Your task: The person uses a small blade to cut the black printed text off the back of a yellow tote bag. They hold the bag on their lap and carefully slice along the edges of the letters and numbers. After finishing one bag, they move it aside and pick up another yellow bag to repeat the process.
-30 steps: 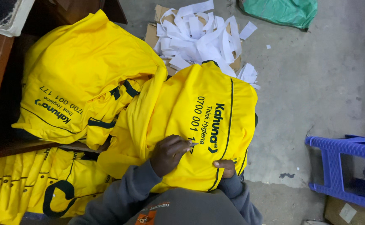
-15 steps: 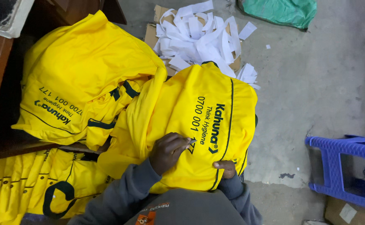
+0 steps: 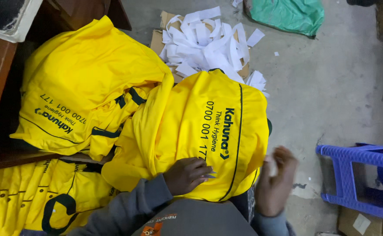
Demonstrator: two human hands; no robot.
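while left hand (image 3: pixel 186 175) presses yellow bag (image 3: pixel 204 135) | right hand (image 3: pixel 275 181) lifted, empty, loose

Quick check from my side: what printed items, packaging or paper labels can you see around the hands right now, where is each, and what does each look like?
Yellow bag: centre, under the left hand; rounded, dark piping, dark print.
Second yellow bag: upper left, crumpled, dark print near its lower edge.
Flat yellow bags: lower left, dark straps.
White paper strips: top centre, loose pile on brown cardboard.
Green plastic bag: top right, crumpled.
Right hand: raised beside the bag, blurred.
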